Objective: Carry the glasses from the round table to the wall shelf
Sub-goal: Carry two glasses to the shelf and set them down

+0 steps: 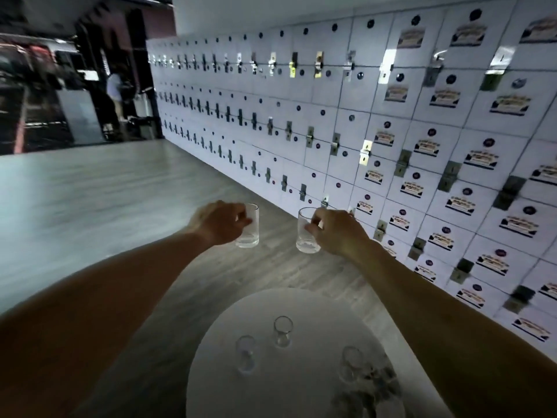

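Both my arms reach forward above the floor, each with a clear tumbler. My left hand (218, 223) grips one glass (249, 233) near its rim, fingers curled round it. My right hand (334, 230) grips a second glass (306, 236) the same way. Both glasses hang upright, well beyond the round white table (211, 372). On the table below stand three more clear glasses: one at the back (282, 331), one on the left (245, 352), one on the right (351, 363).
A wall of white lockers (346, 122) with metal hasps and stickers runs along the right. Pale wood-look floor (105, 188) stretches ahead and left. A person (116, 92) stands far back in a dark area. A dark patterned patch (361, 393) lies on the table's near right.
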The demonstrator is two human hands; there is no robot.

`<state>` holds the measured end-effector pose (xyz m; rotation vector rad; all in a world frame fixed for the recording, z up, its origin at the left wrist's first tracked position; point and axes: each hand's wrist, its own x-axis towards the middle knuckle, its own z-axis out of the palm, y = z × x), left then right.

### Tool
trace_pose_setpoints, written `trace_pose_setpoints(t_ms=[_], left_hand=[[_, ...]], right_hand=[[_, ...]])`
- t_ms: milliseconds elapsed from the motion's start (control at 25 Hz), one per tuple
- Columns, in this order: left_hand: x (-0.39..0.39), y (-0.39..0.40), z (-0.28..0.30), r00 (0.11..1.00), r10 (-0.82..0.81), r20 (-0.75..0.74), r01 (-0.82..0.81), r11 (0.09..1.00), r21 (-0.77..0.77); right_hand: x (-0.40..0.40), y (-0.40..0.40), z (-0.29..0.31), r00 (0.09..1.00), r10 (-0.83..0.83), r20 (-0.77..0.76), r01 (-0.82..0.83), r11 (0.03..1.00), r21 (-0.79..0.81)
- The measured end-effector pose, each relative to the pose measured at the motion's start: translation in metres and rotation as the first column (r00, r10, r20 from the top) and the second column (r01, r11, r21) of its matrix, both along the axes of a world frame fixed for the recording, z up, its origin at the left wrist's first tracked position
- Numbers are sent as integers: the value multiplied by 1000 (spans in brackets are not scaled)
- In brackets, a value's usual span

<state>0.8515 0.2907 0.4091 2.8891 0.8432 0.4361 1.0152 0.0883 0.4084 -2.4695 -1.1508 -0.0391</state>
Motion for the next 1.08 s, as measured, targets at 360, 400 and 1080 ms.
trace_pose_setpoints(t_ms=[360, 400, 1080], left_hand=[[-202, 89, 7, 942, 336, -7, -336, 941, -29], [-232, 98, 8, 928, 373, -7, -373, 927, -29], [-657, 186, -5, 575, 817, -42, -812, 576, 95]], right_hand=[[-146, 152, 7, 938, 344, -38, -344, 939, 13], [-170, 171, 7, 926, 375, -41, -375, 927, 14], [-551, 400, 0, 587, 806, -73, -805, 591, 56]])
